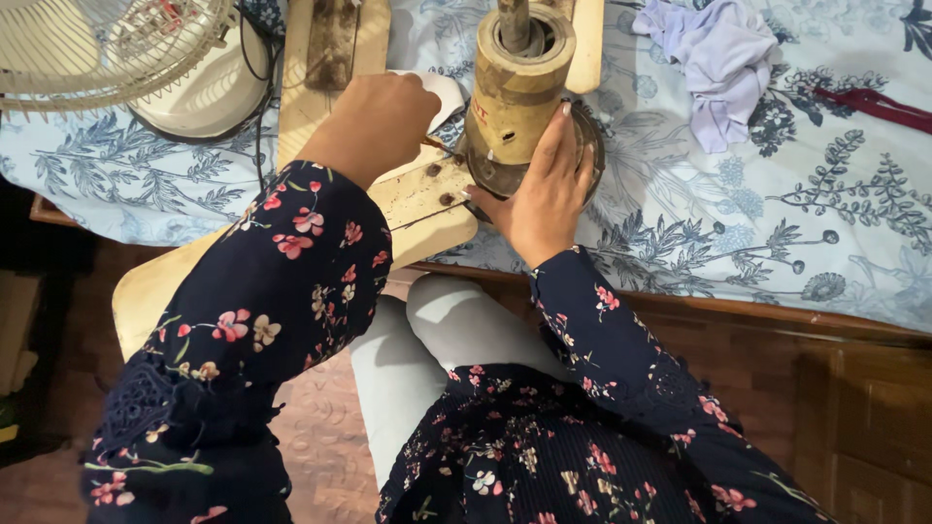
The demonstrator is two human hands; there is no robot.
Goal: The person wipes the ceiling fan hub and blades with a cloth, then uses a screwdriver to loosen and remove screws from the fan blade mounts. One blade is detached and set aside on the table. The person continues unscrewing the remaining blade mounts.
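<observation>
A tan cylinder (513,87) stands upright on a round metal base at the end of a cream wooden board (417,199). My right hand (544,184) wraps around the lower right side of this cylinder and its base. My left hand (374,121) rests closed over the board just left of the cylinder, pinching a thin stick-like tool (435,144) that points toward the cylinder's foot. A white piece (449,92) shows behind my left hand. Both arms wear dark floral sleeves.
A blue-and-white floral cloth (777,213) covers the surface. A lilac rag (723,63) and a red strip (879,105) lie at the back right. A cream fan (107,49) with its round base stands back left. A wooden edge (757,311) runs below the cloth.
</observation>
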